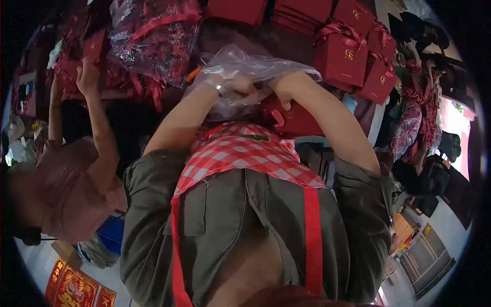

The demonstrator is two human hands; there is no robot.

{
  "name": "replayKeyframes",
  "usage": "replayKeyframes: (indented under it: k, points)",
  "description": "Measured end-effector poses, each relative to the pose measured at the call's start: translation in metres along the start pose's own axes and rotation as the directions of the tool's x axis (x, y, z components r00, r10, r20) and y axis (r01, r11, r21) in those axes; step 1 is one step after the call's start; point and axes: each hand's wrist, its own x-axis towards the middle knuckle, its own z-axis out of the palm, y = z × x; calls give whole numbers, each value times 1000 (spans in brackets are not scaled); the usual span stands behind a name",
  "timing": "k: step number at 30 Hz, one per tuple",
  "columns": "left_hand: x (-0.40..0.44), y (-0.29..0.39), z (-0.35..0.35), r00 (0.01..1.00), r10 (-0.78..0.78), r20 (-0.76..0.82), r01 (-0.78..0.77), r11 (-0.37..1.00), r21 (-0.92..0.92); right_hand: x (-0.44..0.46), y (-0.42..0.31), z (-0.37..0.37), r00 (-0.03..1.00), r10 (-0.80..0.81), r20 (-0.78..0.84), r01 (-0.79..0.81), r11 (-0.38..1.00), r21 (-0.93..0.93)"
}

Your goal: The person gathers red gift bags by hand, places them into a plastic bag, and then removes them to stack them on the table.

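A crumpled clear plastic bag [240, 60] spans both my hands above the apron front. My left hand [236, 83] shows through the film, its fingers curled on the plastic. At the other side of the bag, my right hand [286, 91] grips the plastic with the thumb pointing down; its other fingers are mostly hidden. Just below the right hand lies a dark red paper gift bag [302, 123] with a pinkish-red ribbon [277, 118], partly covered by my forearm.
A large clear sack of red bags [156, 41] sits at the upper left. Red gift bags with gold lettering [341, 59] stand at the right, near stacked red pieces [296, 18]. A co-worker [82, 184] at the left reaches up to a red bag [94, 47].
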Motion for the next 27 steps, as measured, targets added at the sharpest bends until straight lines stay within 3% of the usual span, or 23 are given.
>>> replayKeyframes:
  k: [1,2,3,4,5,7,8,9,10,12,14,20,22,24,25,27]
  points:
    - [-5,-2,1,992,30,-122,-1,973,232,3,1,1,1000,-4,-1,4,1000,-3]
    - [-4,-5,5,972,76,-223,23,910,413,7,3,2,994,22,107,-20,1000,-14]
    - [-6,-5,8,943,125,-310,61,847,528,9,4,2,976,49,214,-44,999,-28]
    - [-5,-5,13,910,160,-382,93,820,564,10,6,2,976,47,214,-41,999,-31]
    - [-5,-5,17,874,176,-453,114,832,543,11,9,2,975,42,218,-34,999,-39]
    - [-15,4,12,783,110,-612,-90,994,63,2,7,-8,975,35,219,-25,999,-48]
    - [-19,-18,27,810,130,-572,-19,980,196,-11,5,-18,960,95,264,-99,995,3]
    - [-29,7,2,885,56,-462,155,901,405,-19,3,-25,938,150,313,-175,983,51]
    - [-40,33,-24,939,-20,-342,243,743,624,-8,10,-14,938,150,311,-174,983,51]
    - [-44,-32,1,920,-287,-267,392,658,643,23,28,20,939,34,342,-23,999,-37]
    - [-53,-79,13,963,-95,-253,256,618,743,4,21,13,945,58,322,-53,998,-23]
    - [-33,-10,-32,908,-417,-32,399,842,364,-3,23,19,967,51,248,-54,998,8]
    - [-31,14,-35,928,-371,-28,345,830,438,-14,18,15,972,53,230,-57,998,11]
    - [-25,11,-16,967,-143,-213,193,953,236,-24,14,11,975,41,219,-48,998,31]
    - [0,-24,16,975,-64,-212,161,863,479,-25,14,15,975,46,219,-55,998,33]
    - [13,-30,35,965,-58,-255,191,822,537,-27,21,26,993,17,119,-24,998,60]
